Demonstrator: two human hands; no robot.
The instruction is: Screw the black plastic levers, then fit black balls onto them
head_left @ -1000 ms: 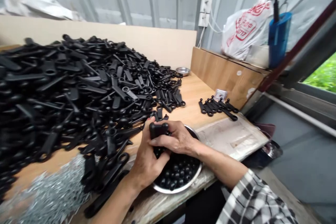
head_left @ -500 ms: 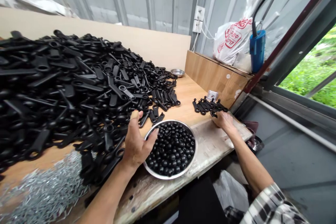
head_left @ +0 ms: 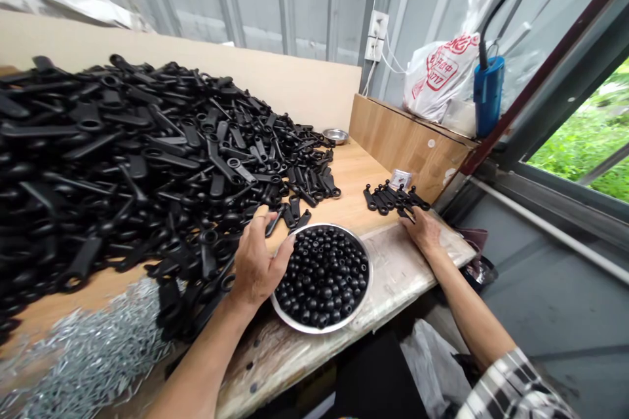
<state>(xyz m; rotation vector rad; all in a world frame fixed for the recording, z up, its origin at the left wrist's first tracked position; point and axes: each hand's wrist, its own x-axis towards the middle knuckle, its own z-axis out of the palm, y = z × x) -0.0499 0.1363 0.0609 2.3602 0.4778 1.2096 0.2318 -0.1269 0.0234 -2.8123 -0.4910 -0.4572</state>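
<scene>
One left hand (head_left: 258, 262) and one right hand (head_left: 422, 230) are in view. There is one steel bowl (head_left: 314, 329) of black beads (head_left: 322, 278), too many to count, and one large heap of black plastic parts (head_left: 137, 150), also uncountable. Nearby are about eight loose black parts (head_left: 393, 198), one heap of silver pins (head_left: 93, 353), one small metal dish (head_left: 335, 136), one white plastic bag (head_left: 439, 72) and one blue box (head_left: 489, 95).

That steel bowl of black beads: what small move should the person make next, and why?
Probably pick one black part from the small bunch under the right hand, since those fingers touch it, while the left hand sits open beside the steel bowl.
</scene>
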